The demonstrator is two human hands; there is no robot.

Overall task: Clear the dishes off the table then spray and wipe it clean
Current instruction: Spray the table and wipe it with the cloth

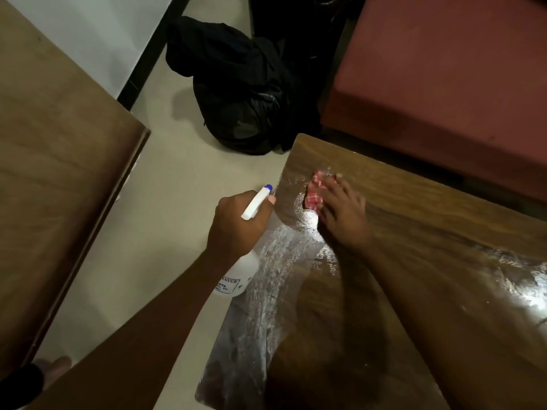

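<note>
Red-checked cloth (315, 192), soft and limp, sits toward eleven o'clock on the wet, likely slick worktop (429, 232). The right grip (343, 214) presses it flat, fingers extended. Left grip (236, 223) wraps the light-looking spray bottle (236, 276) at its neck.

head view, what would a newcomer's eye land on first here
The right hand presses a red-and-white cloth flat onto the wooden table near its far left corner, amid shiny wet streaks. Just off the table's left edge, the left hand grips a white spray bottle with a blue tip. A black backpack slumps on the floor beyond.
</note>
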